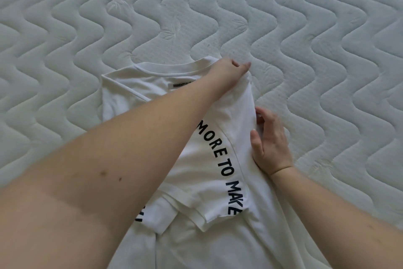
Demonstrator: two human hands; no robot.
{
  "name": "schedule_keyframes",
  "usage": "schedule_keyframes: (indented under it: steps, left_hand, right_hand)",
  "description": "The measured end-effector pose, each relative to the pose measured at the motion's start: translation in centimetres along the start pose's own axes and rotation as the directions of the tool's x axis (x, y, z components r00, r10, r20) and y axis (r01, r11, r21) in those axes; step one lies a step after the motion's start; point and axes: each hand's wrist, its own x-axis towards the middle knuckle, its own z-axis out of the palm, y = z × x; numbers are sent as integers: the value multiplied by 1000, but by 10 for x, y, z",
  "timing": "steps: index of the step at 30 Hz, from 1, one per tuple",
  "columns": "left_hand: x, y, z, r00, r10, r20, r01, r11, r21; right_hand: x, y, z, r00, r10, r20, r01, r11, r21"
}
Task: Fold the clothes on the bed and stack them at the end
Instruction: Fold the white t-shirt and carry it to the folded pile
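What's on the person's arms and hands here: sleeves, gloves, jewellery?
Nothing worn that shows. Both forearms are bare to the frame edge, no sleeves in view. The left hand and right hand have no gloves, rings, watch or bands. Nails short, unpainted.

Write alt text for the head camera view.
A person's two hands fold a white T-shirt with black lettering on a quilted mattress. The left hand grips the shoulder fold near the collar; the right hand rests along the folded edge.
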Motion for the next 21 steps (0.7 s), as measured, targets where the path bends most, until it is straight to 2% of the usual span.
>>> schedule_keyframes:
  steps: [2,4,6,8,10,12,13,15,19,21]
  left_hand:
    - [3,12,1,999,-3,41,-6,976,219]
    - [4,23,2,997,-14,79,-25,878,479]
    - [4,26,3,997,-5,71,-36,816,577]
    - [6,22,5,998,11,64,-44,837,545]
    - [5,17,4,999,20,45,-38,897,441]
    - [7,5,3,999,34,30,-40,975,217]
    - [6,-1,3,999,50,19,-51,995,91]
    - [1,-12,1,996,86,13,-86,996,-33]
    - [3,-22,-5,976,203,-74,-205,978,-31]
    - [11,-22,-19,937,293,-192,-278,955,101]
  right_hand:
    - [0,1,0,1000,-4,-9,4,1000,-6]
    - [0,1,0,1000,-7,-7,7,1000,-4]
    - [0,0,0,1000,-3,5,3,1000,-7]
    - [0,1,0,1000,-3,13,3,1000,-23]
    - [0,2,0,1000,-16,12,16,1000,-16]
    - [1,3,-1,1000,-10,4,10,999,33]
    - [1,3,-1,1000,-5,-2,5,998,58]
    - [0,5,-1,1000,-6,-20,7,997,75]
    - [0,8,0,999,-5,-32,8,997,82]
    - [0,8,1,999,9,-35,-6,996,92]
